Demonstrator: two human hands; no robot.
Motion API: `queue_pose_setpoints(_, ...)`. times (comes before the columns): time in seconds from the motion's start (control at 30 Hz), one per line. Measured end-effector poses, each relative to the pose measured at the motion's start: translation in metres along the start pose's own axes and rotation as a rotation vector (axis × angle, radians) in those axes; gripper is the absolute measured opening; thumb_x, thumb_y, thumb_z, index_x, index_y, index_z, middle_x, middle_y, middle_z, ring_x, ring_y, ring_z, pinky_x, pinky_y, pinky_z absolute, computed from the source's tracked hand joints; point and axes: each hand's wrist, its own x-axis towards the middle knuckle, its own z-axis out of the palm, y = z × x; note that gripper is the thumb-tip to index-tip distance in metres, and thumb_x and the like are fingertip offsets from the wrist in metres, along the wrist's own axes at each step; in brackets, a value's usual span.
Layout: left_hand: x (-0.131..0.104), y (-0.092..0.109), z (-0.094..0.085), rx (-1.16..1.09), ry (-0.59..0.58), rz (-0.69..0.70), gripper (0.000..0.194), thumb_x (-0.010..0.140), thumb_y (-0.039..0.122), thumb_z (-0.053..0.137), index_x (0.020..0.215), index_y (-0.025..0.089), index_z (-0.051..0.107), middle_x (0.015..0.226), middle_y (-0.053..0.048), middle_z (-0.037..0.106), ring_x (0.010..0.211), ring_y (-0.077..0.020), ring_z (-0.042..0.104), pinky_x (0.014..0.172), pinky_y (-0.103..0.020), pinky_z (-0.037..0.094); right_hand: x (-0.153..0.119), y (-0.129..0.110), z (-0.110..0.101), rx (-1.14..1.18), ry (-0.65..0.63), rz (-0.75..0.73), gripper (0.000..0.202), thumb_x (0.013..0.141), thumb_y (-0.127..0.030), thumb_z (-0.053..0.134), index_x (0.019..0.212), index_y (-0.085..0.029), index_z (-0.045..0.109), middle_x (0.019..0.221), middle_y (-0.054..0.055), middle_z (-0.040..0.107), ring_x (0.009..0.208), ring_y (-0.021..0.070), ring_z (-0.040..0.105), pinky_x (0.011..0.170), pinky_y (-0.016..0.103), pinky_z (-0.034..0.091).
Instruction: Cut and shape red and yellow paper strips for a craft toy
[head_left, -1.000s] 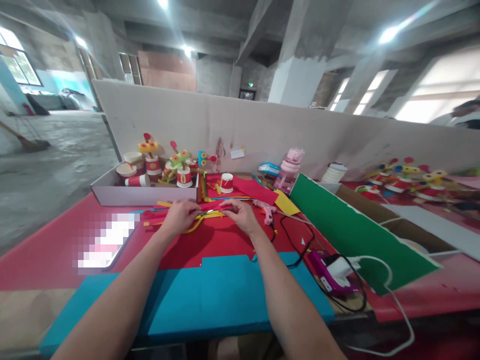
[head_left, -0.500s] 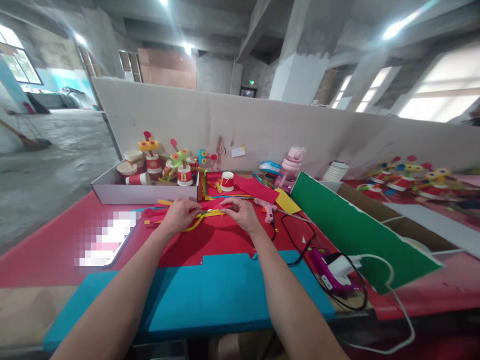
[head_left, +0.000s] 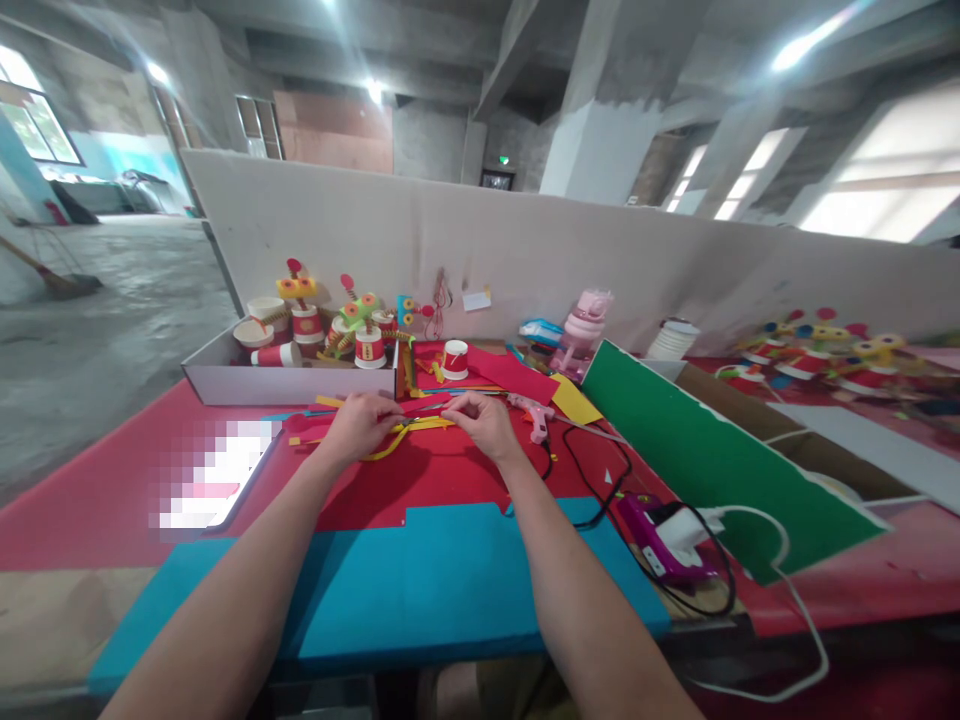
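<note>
Above the red table covering, my left hand is closed in a pinch beside a curved yellow paper strip. Facing it, my right hand also pinches, thumb against fingertips. Between the two sets of fingertips runs a thin, pale piece, too small to name. Further yellow strips and red paper lie beneath and just behind the fingers. A pink glue gun rests right of my right hand. Behind the hands stands a red and white paper cup.
At the back left, a white box holds paper-cup figures. A phone with a blurred screen lies left. Blue board covers the front edge. To the right are a purple power strip, cables and a green panel.
My right fingertips have shifted very slightly, and more of the thin pale piece shows between the hands. Otherwise the scene looks the same.
</note>
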Motion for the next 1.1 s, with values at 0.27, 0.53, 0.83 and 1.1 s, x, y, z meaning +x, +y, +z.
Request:
queue_pose_setpoints(0.27,0.0007,-0.0039,0.0033,0.017,0.010,0.013,0.018,0.082,0.026,0.057,0.077,0.021,0.073,0.076,-0.003,0.073,0.074,-0.0160,0.065,0.073,-0.024,0.044,-0.0002,-0.0006,0.0019,0.140,0.008,0.170,0.027,0.060,-0.038,0.078,0.068,-0.018,0.062,0.071,0.001,0.068,0.068,0.0149,0.062,0.070,0.029,0.050)
queue_pose_setpoints(0.53,0.0000,-0.0058,0.0048,0.036,0.025,0.009,0.018,0.082,0.028,0.058,0.078,0.021,0.073,0.078,-0.003,0.074,0.076,-0.0165,0.065,0.073,-0.024,0.044,-0.0011,-0.0001,0.0025,0.233,0.066,0.234,0.033,0.055,-0.038,0.082,0.066,-0.018,0.058,0.069,0.000,0.067,0.067,0.0153,0.064,0.071,0.031,0.052)
queue_pose_setpoints(0.83,0.0003,-0.0047,0.0044,-0.015,-0.006,-0.022,0.020,0.082,0.030,0.057,0.079,0.021,0.074,0.080,-0.003,0.074,0.075,-0.0170,0.066,0.072,-0.025,0.045,0.0008,-0.0003,0.0022,0.203,0.107,0.193,0.035,0.057,-0.035,0.081,0.078,-0.020,0.057,0.070,-0.002,0.066,0.070,0.0147,0.065,0.073,0.030,0.053)
queue_pose_setpoints(1.1,-0.0007,-0.0036,0.0020,-0.098,-0.070,-0.128,0.022,0.080,0.034,0.057,0.081,0.020,0.074,0.082,-0.003,0.074,0.075,-0.0174,0.065,0.067,-0.024,0.046,0.0001,-0.0034,0.0030,0.278,0.089,0.229,0.045,0.062,-0.031,0.078,0.100,-0.020,0.057,0.070,-0.002,0.068,0.071,0.0155,0.069,0.074,0.031,0.054)
